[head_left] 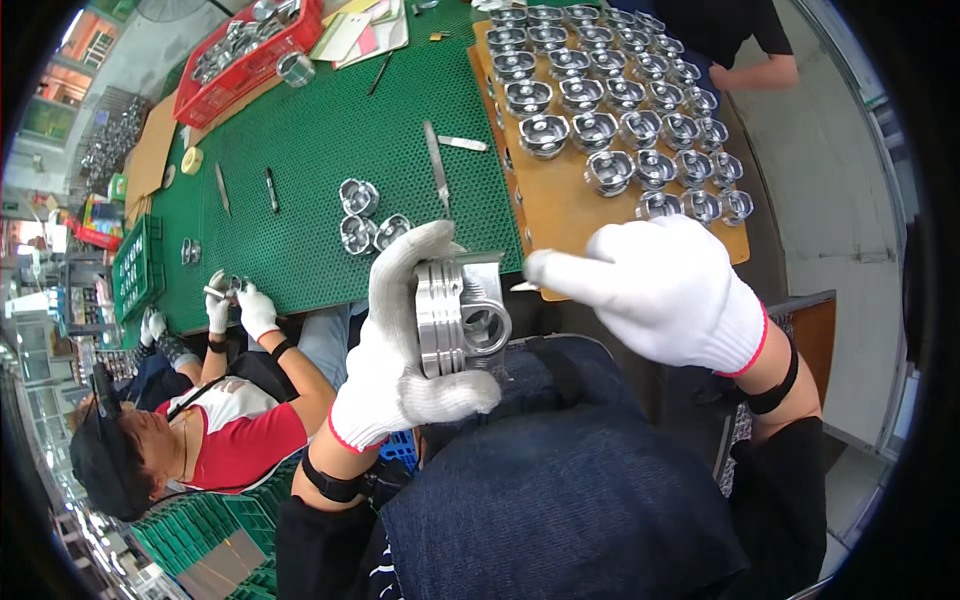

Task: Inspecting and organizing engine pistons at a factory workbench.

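My left hand [400,345], in a white knit glove, is closed around a silver metal piston [440,318]. The piston lies on its side, its ring grooves against my palm and its round pin bore facing right. To its right, my gloved right hand [660,290] is closed with the index finger stretched toward the piston. A thin pale pointed tool [523,287] shows its tip below that finger, apart from the piston; its handle is hidden in the glove. Just beyond my left hand, three pistons [359,197] stand grouped on the green mat [310,150].
Rows of pistons [543,135] fill a brown board [560,215] at the right. A flat blade [437,165] and other slim tools lie on the mat. A red crate [190,105] of metal parts stands far left. A co-worker [255,430] sits left; another person [765,72] stands far right.
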`<state>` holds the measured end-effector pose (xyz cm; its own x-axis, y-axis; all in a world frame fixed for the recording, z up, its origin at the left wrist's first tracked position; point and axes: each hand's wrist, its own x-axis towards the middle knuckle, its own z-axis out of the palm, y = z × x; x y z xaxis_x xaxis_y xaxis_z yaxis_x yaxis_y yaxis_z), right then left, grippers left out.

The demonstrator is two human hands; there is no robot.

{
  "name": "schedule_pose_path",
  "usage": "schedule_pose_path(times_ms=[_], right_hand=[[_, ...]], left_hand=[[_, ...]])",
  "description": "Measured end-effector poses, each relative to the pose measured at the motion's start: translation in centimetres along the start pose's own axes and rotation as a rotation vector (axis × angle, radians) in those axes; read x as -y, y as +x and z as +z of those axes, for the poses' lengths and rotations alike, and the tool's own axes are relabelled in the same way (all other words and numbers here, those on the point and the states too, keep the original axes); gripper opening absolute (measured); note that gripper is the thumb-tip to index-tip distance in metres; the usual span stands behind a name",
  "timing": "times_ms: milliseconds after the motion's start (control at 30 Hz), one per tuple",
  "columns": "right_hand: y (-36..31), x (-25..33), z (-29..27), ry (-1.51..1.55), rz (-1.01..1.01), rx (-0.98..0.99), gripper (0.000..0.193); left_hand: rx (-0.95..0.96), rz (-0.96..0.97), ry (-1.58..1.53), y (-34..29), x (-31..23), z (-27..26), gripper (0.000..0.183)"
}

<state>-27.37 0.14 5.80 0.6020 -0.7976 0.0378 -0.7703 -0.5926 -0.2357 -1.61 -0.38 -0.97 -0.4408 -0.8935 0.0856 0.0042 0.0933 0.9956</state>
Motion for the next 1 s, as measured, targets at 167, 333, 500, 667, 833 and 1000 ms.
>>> schedule_pose_path(times_ms=[167, 333, 500, 667, 833, 1000], right_hand=[[4.4, 2.7, 0.7, -0.17, -0.221, -0.072, 0.022], [5.0, 5.2, 1.4, -0.126, -0.095, -0.021, 0.02], [5.6, 4.6, 4.3, 0.545, 0.013, -0.101, 0.021], [4.9, 2.5, 2.0, 0.962, 0.266, -0.414, 0.033], [3.2, 1.0, 2.2, 0.472, 0.02, -0.234, 0.027], [4.0, 1.4, 2.3, -0.052, -0.069, -0.1, 0.024]], left_hand=[[-0.019, 0.021, 0.011, -0.7, -0.6, -1.9, 0.12], [0.0, 0.283, 0.356, -1.4, -0.3, -4.2, 0.113], [-0.211, 0.544, 0.406, -0.5, -0.4, -4.1, 0.112], [-0.364, 0.206, -0.46, -1.2, -2.2, -3.6, 0.092], [0.028, -0.16, -0.851, -0.3, 0.3, -3.4, 0.092], [-0.009, -0.014, 0.1, 0.6, -0.4, -2.8, 0.096]])
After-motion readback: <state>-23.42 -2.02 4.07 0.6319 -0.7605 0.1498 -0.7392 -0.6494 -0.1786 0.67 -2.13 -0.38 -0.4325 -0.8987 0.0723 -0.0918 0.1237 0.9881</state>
